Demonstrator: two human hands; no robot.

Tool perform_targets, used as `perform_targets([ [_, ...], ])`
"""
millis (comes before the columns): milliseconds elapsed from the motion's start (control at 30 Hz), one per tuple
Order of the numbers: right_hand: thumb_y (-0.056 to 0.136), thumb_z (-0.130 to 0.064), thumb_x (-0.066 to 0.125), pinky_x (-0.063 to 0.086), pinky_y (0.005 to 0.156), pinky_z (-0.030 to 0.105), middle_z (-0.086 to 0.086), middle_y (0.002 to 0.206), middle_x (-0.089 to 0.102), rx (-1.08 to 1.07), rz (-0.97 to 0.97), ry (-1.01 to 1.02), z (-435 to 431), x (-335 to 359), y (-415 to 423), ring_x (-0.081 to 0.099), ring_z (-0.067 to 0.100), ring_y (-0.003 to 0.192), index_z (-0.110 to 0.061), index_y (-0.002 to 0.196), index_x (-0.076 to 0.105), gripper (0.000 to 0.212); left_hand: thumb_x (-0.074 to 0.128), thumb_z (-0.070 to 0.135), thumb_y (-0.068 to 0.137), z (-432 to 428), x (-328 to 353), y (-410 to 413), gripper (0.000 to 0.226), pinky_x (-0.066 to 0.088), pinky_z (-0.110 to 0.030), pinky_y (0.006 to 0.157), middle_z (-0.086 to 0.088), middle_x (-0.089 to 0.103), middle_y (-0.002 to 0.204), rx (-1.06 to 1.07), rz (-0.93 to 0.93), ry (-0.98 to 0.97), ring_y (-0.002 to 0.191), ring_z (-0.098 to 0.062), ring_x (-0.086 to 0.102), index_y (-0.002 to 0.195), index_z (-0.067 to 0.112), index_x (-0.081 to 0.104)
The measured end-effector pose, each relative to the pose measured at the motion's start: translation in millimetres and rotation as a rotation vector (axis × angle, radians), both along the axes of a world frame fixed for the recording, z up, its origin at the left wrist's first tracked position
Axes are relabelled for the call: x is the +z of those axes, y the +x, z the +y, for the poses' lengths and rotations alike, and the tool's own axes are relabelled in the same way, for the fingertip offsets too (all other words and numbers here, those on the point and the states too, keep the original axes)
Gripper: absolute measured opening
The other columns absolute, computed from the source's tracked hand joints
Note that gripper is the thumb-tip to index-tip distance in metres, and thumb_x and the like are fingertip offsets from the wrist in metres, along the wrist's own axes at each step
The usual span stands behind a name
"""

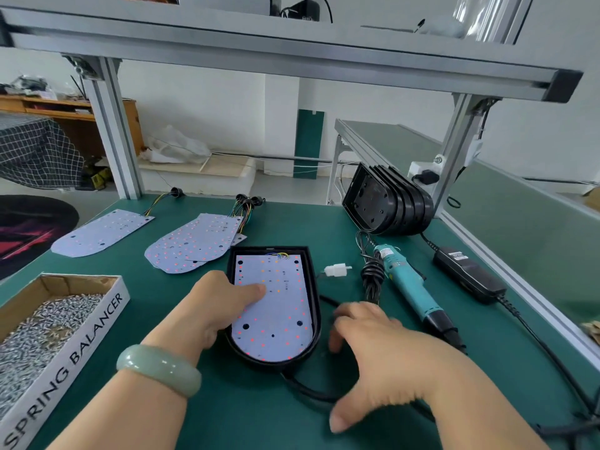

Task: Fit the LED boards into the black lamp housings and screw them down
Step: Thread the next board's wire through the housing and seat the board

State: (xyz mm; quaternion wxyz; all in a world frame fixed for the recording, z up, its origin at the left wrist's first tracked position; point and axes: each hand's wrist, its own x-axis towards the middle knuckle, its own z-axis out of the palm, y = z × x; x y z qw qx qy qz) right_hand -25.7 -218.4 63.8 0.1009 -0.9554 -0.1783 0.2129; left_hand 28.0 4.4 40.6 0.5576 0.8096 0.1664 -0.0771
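One green bench [259, 423] carries everything. At its left edge an open cardboard box [81, 336] holds a heap of small silver screws [39, 332]. Far right, a stack of black housings [389, 206] stands on edge. In the middle one housing [313, 287] lies flat with a white LED board [279, 313] seated inside it. Its long axis runs straight away from the person, rounded end near, square end with the coloured wires far. Loose boards [194, 245] lie behind and to the left. The left hand [217, 303] rests on the housing's left rim, grip wide, one straight finger pressing the board. The right hand [383, 349], blurred, hovers just right of the housing, grip wide and holding nothing. A teal screwdriver [412, 287] lies further right.
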Motion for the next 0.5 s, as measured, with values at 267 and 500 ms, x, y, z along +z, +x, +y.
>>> perform_targets([
  [267,0.046,-0.043,0.094,0.006,0.112,0.011,-0.042,0.141,-0.027,-0.082,-0.077,0.627,27.4,-40.4,21.4,-0.013,-0.021,0.134,-0.054,0.133,-0.037,0.158,0.062,0.007,0.079,-12.3,-0.4,0.1,0.011,0.054,-0.029,0.069,-0.003,0.072,0.078,-0.049,-0.138,0.028,0.073,-0.027,0.067,0.086,0.005,0.07],
  [500,0.089,-0.069,0.04,-0.016,0.113,0.045,-0.017,0.16,-0.01,-0.214,-0.299,0.514,28.2,-40.2,24.5,-0.008,-0.002,0.145,-0.034,0.151,0.017,0.075,0.065,0.029,0.059,-11.6,16.4,-14.2,0.044,0.052,-0.053,0.086,-0.016,0.073,0.097,-0.418,-0.018,0.124,0.088,-0.039,0.069,0.098,0.008,0.07],
])
